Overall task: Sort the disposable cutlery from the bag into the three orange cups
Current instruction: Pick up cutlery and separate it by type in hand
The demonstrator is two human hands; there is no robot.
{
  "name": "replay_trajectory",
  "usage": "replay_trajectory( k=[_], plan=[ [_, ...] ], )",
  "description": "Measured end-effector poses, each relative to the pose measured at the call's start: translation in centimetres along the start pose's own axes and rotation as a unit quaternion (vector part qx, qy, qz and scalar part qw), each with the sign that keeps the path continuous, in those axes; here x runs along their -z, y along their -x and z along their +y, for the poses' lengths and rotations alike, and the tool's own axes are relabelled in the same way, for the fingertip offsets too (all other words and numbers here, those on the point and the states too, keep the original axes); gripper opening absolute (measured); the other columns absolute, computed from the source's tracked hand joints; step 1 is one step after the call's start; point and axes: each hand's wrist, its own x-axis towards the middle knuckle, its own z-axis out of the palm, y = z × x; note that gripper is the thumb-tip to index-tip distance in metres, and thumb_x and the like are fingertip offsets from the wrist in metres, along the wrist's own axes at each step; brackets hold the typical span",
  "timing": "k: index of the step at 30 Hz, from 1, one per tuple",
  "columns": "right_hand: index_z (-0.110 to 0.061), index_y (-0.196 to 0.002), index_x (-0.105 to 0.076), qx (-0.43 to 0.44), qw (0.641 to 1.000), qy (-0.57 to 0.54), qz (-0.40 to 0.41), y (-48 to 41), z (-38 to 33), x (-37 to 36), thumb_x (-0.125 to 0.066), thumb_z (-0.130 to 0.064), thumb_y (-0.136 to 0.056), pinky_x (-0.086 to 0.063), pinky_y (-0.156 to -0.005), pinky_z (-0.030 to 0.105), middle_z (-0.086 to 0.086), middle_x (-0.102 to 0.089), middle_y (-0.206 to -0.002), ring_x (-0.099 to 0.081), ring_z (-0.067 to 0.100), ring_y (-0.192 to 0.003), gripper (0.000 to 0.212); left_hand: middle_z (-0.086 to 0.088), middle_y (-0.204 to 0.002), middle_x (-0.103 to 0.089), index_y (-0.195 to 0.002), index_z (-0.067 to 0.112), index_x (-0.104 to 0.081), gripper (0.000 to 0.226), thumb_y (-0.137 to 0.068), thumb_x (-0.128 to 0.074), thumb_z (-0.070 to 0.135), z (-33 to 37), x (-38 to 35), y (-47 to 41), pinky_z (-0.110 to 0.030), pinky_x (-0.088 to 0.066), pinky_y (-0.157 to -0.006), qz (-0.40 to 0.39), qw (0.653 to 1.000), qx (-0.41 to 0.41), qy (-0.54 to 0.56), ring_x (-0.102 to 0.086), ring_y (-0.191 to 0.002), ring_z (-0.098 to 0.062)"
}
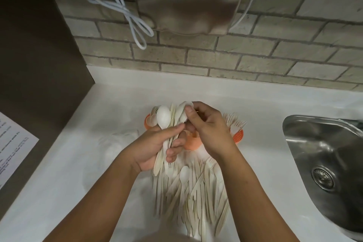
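Observation:
My left hand (157,146) grips a bundle of white spoons (164,118), bowls pointing away from me. With thumb and fingers, my right hand (206,127) pinches the bowl of one spoon (184,111) at the top of that bundle. Behind my hands stand three orange cups, partly hidden: the left cup (147,122) holds spoons, the middle cup (191,142) shows only its wall, and the right cup (238,136) holds forks (234,124). A loose pile of white cutlery (194,192) lies on the white counter (78,163) in front of the cups.
A steel sink (324,159) is set into the counter at the right. A crumpled clear bag (119,137) lies left of the cups. A printed sheet (11,147) hangs on the dark panel at the left. A brick wall with a metal dispenser (190,0) rises behind.

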Motion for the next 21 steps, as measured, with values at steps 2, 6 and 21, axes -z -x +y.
replay_trajectory(
  k=[2, 6, 21],
  plan=[
    [-0.012, -0.092, -0.066, -0.006, 0.999, -0.015, 0.039, -0.2, 0.5, 0.0, -0.065, -0.029, -0.101, -0.047, -0.063, 0.027, 0.006, -0.054, -0.060, -0.052, 0.017, -0.057, 0.020, -0.004, -0.072, -0.042, -0.122, 0.008, -0.066, 0.035, -0.107, -0.052, 0.036, -0.2, 0.1, 0.1, -0.021, -0.039, -0.041, 0.007, 1.000, 0.003, 0.003, -0.039, -0.045, -0.008],
    [-0.015, -0.090, -0.065, 0.014, 0.990, 0.065, 0.126, -1.1, 1.6, -0.2, -0.069, -0.033, -0.098, -0.050, -0.057, 0.034, 0.013, -0.063, -0.063, -0.060, 0.030, -0.058, 0.020, -0.005, -0.079, -0.053, -0.126, 0.010, -0.070, 0.041, -0.106, -0.051, 0.041, -0.8, 0.1, 0.3, -0.021, -0.038, -0.041, 0.050, 0.999, 0.010, -0.020, -0.039, -0.046, -0.008],
    [-0.023, -0.094, -0.072, 0.027, 0.992, 0.075, 0.095, -4.8, 2.1, -1.2, -0.068, -0.020, -0.096, -0.051, -0.065, 0.034, -0.005, -0.070, -0.072, -0.063, 0.014, -0.061, 0.006, -0.006, -0.080, -0.053, -0.115, 0.006, -0.067, 0.035, -0.105, -0.056, 0.038, -1.1, 3.7, 2.2, -0.018, -0.025, -0.036, 0.202, 0.978, -0.034, -0.032, -0.028, -0.044, -0.007]
  ],
)
